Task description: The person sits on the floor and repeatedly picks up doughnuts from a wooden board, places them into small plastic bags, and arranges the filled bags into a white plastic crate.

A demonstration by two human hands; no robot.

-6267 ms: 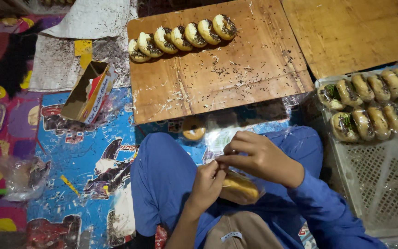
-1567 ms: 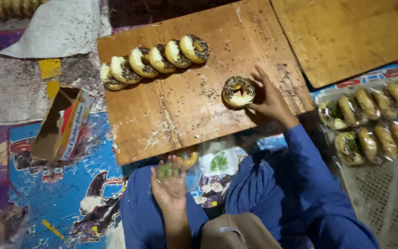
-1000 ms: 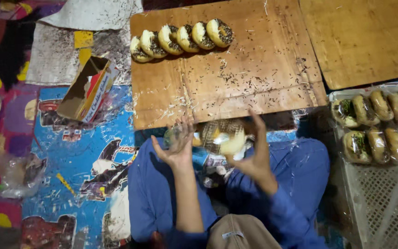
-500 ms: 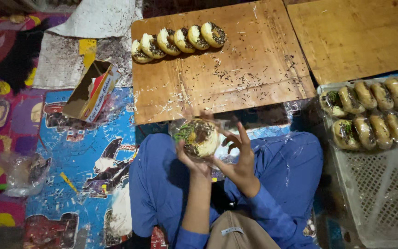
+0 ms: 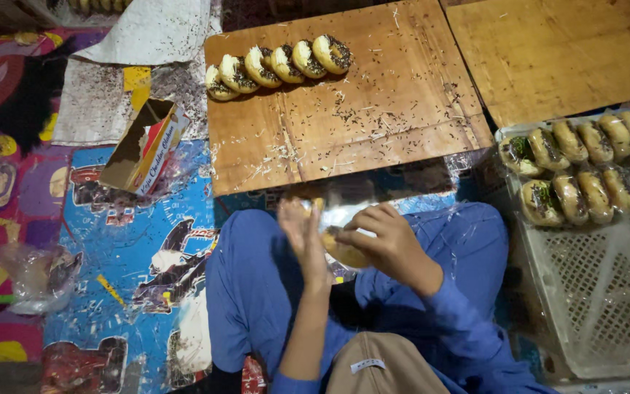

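The right hand (image 5: 391,244) closes its fingers over a round golden doughnut (image 5: 344,252) above the lap, and the left hand (image 5: 302,237) stands flat and open beside it, fingers up and touching only a thin clear plastic wrapper (image 5: 344,211), so the doughnut probably goes into this wrapper. Just in front of the knees is a low brown wooden bench (image 5: 373,124), scattered with dark sprinkles. Along its far edge five sprinkled doughnuts (image 5: 278,64) lean on each other in a row, near enough to reach. At the right, a white perforated plastic crate (image 5: 599,292) holds wrapped doughnuts (image 5: 570,171) in two neat rows. At the left, an open cardboard box (image 5: 144,146) lies on the colourful floor mat (image 5: 111,255)
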